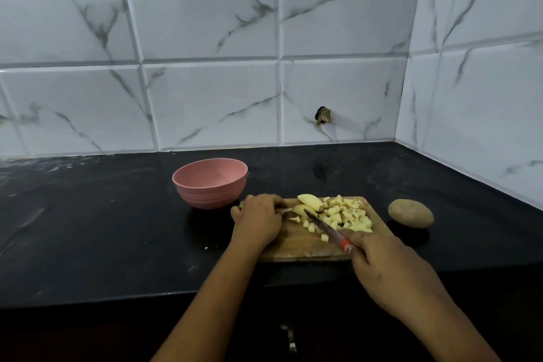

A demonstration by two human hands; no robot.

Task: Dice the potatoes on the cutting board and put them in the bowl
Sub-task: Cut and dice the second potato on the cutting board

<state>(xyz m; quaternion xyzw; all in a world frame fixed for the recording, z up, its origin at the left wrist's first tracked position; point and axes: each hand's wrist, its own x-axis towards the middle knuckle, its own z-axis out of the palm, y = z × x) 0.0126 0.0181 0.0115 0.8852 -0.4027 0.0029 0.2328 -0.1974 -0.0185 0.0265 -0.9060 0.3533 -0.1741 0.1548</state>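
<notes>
Lower centre: pale diced potato pile (346, 214) on wooden cutting board (302, 247); left hand (258, 219) fingers curled, pinning wet, slippery potato wedge (302, 209); right hand (390, 270) wrapped round red-handled knife (326, 228); pink plastic bowl (210, 182) looks empty, upper left of board; grip wedge flat-side down.

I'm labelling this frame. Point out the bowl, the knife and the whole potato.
bowl (188, 186): head view, outer wall.
knife (321, 226): head view, mid-blade.
whole potato (410, 212): head view, middle of skin.

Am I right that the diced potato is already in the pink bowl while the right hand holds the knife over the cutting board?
Not quite: the head view shows the pink bowl empty. The diced potato lies on the cutting board; the right hand does hold the knife there.
</notes>
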